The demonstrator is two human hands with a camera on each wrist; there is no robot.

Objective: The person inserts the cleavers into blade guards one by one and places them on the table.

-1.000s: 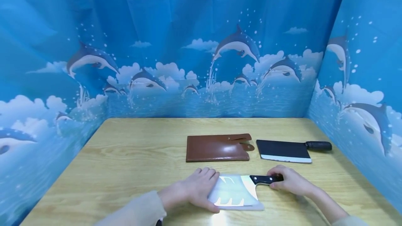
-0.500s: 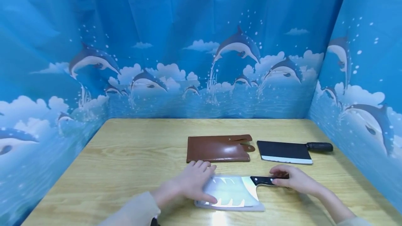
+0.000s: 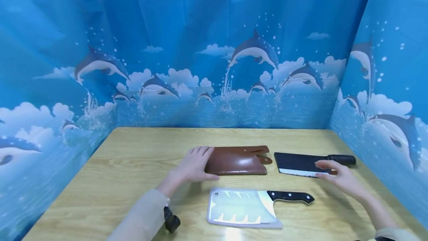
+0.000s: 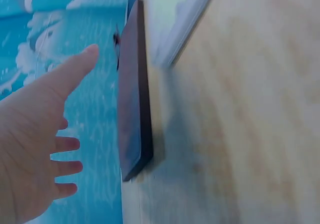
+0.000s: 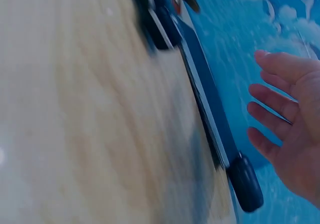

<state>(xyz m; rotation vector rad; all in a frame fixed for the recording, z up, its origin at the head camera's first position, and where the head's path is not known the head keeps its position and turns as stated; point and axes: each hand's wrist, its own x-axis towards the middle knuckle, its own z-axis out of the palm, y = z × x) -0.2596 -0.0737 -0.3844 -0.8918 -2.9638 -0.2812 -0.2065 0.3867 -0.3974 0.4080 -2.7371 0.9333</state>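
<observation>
My left hand (image 3: 195, 166) hovers with fingers spread over the left end of a brown leather knife sheath (image 3: 239, 161). In the left wrist view a gap shows between that hand (image 4: 42, 134) and the sheath (image 4: 134, 93). My right hand (image 3: 339, 177) hangs, fingers relaxed, in front of a dark cleaver (image 3: 297, 162) with a black handle and pale cutting edge, overlapping it in the head view. In front of both lies another cleaver (image 3: 242, 209), its blade in a translucent cover and its black riveted handle (image 3: 291, 196) pointing right. Neither hand holds anything.
Everything lies flat on a wooden table (image 3: 133, 181). A blue dolphin-print curtain (image 3: 187, 47) closes off the back and both sides. A black wrist strap (image 3: 171, 220) hangs from my left cuff.
My right hand has let go of the covered cleaver's handle and moved up and right to the dark cleaver. The left hand has left the covered blade and moved up to the sheath.
</observation>
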